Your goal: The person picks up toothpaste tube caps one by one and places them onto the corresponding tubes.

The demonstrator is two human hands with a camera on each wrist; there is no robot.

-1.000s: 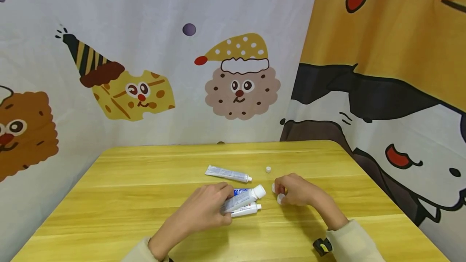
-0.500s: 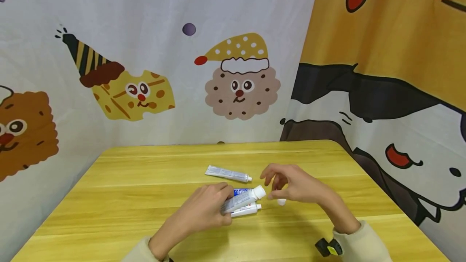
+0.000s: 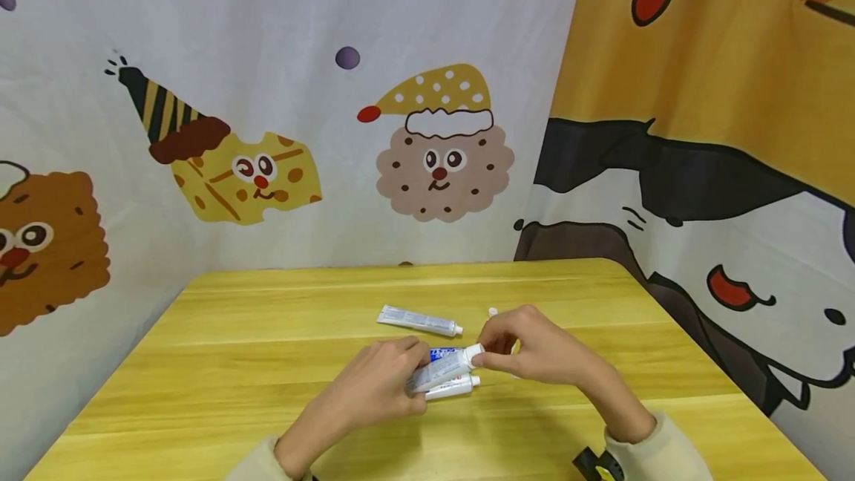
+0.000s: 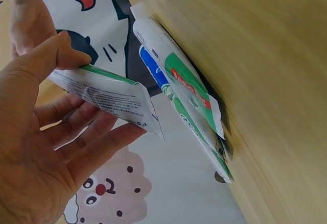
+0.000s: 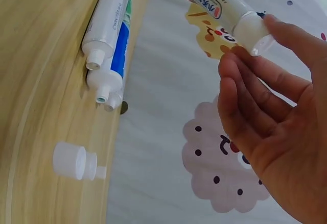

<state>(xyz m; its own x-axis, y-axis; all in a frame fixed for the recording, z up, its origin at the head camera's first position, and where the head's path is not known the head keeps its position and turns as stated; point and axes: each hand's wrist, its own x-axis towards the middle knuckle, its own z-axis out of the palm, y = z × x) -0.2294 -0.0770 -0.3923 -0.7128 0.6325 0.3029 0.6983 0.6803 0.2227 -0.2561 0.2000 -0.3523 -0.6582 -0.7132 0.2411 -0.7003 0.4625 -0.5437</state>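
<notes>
My left hand (image 3: 384,377) holds a toothpaste tube (image 4: 110,94) raised off the table, its thumb above and its fingers below. A wide white cap (image 5: 252,32) sits on that tube's end, pinched between the thumb and fingers of my right hand (image 3: 537,347). Beneath the held tube lie two more toothpaste tubes, one with a blue end (image 3: 446,353) and a white one (image 3: 454,387), their narrow nozzles bare. Farther back lies a third toothpaste tube (image 3: 419,320), also uncapped.
Loose white caps stand on the wooden table (image 3: 267,332): a large cap (image 5: 69,160), a medium cap (image 5: 91,165) and a small cap (image 3: 493,312). My right hand partly covers them in the head view. A printed curtain (image 3: 300,95) hangs behind the table.
My right hand has left the loose caps, moving left to the held tube, and now pinches its cap. The left hand stays in place with the tube.
</notes>
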